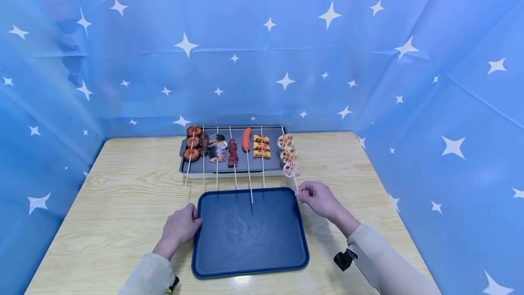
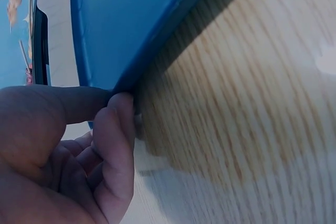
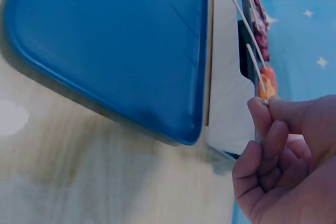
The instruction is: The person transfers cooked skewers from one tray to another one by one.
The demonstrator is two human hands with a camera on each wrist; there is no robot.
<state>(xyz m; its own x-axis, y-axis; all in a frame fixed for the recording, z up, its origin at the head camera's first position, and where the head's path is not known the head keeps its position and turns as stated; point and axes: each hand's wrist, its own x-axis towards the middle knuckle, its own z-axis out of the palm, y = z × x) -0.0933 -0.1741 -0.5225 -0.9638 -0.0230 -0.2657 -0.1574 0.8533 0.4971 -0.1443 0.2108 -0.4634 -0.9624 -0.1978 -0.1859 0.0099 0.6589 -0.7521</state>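
Head view: the left hand [image 1: 180, 226] pinches the left rim of a blue tray [image 1: 262, 251]; the right hand [image 1: 320, 199] pinches the near end of a lotus skewer [image 1: 288, 155], its slices at the right end of the grill [image 1: 273, 162].

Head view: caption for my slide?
Left fingers grip a blue tray; right fingers pinch a skewer of lotus-root slices.

Starry blue drapes [image 1: 254, 72], wood-grained table [image 1: 123, 199]
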